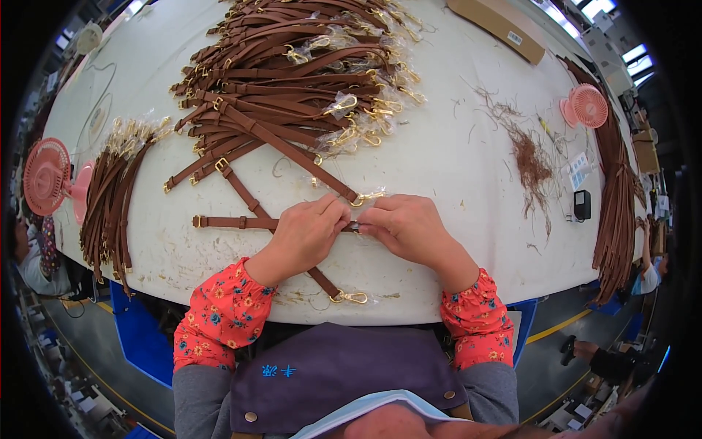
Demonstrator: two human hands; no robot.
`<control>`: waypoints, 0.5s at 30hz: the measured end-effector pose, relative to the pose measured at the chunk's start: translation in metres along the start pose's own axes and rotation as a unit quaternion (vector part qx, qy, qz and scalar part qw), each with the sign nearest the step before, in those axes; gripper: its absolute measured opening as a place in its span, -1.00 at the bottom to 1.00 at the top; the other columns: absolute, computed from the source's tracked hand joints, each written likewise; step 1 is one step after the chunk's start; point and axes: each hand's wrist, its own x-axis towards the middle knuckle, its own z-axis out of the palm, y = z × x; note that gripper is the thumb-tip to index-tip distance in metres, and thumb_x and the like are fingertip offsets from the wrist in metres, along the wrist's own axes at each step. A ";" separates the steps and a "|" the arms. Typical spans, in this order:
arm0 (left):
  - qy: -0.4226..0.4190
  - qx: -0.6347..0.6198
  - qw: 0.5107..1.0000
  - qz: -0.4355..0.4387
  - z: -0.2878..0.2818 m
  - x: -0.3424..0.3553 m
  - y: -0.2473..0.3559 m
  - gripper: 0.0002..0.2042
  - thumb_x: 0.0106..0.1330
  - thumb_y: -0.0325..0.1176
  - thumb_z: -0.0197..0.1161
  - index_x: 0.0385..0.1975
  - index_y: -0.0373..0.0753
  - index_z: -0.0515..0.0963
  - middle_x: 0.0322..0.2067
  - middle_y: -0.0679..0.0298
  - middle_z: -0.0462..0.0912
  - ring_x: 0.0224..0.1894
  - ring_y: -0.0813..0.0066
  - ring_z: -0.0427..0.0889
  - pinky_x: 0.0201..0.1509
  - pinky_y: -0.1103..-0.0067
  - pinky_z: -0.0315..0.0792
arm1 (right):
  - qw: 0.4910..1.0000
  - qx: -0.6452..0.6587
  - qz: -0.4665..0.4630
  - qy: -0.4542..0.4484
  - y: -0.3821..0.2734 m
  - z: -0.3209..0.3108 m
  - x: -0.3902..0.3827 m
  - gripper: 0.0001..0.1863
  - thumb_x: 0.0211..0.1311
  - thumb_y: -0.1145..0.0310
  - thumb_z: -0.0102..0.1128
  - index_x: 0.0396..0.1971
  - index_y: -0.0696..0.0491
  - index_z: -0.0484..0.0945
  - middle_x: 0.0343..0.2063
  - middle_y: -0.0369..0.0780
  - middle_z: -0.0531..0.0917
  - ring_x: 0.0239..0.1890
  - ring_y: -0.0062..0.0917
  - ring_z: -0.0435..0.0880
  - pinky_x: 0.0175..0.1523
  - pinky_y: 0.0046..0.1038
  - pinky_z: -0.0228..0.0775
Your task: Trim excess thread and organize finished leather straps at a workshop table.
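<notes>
A brown strap (252, 222) with a gold buckle at its left end lies sideways before me, and my left hand (311, 233) pinches it near its right end. Close beside it, my right hand (409, 228) is closed at that same end. A small dark, shiny bit shows between the fingertips; its details are hidden. Under my left hand a second strap (322, 281) runs diagonally, ending in a gold snap hook (349, 297) near the table edge. Just beyond my fingertips rests another strap's gold hook (368, 196), partly in clear plastic.
A large pile of brown straps (292, 80) with gold hooks covers the far middle of the white table (439, 293). A smaller bundle (113, 205) and a pink fan (47, 175) stand left. Rightward are thread scraps (531, 157), a black adapter (582, 205), another fan (587, 104) and long straps (616, 212).
</notes>
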 end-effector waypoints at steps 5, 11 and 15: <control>0.088 -0.075 0.990 -0.078 0.000 -0.002 -0.008 -0.81 0.29 -0.57 0.23 -0.13 -0.24 0.51 -0.29 0.16 0.55 -0.36 0.18 0.62 -0.28 0.43 0.51 | 1.000 0.011 0.004 0.010 0.001 0.003 0.000 -0.89 0.21 0.24 0.33 -0.40 -0.09 0.60 -0.51 -0.34 0.62 -0.41 -0.38 0.66 -0.36 -0.32 0.47; -0.055 -0.138 0.987 -0.055 -0.023 -0.001 0.002 -0.69 0.28 -0.51 0.27 0.02 -0.12 0.57 -0.23 0.24 0.57 -0.33 0.17 0.63 -0.29 0.35 0.53 | 1.000 0.010 -0.003 0.017 0.000 0.002 -0.002 -0.89 0.19 0.25 0.35 -0.38 -0.09 0.62 -0.52 -0.34 0.61 -0.43 -0.38 0.66 -0.38 -0.33 0.47; -0.030 -0.073 0.997 0.015 -0.012 -0.006 -0.007 -0.82 0.25 -0.51 0.28 -0.16 -0.19 0.61 -0.29 0.23 0.58 -0.34 0.16 0.64 -0.31 0.37 0.53 | 0.999 -0.012 -0.019 0.026 0.000 0.005 -0.002 -0.88 0.17 0.24 0.36 -0.41 -0.09 0.61 -0.56 -0.33 0.56 -0.47 -0.39 0.63 -0.40 -0.34 0.46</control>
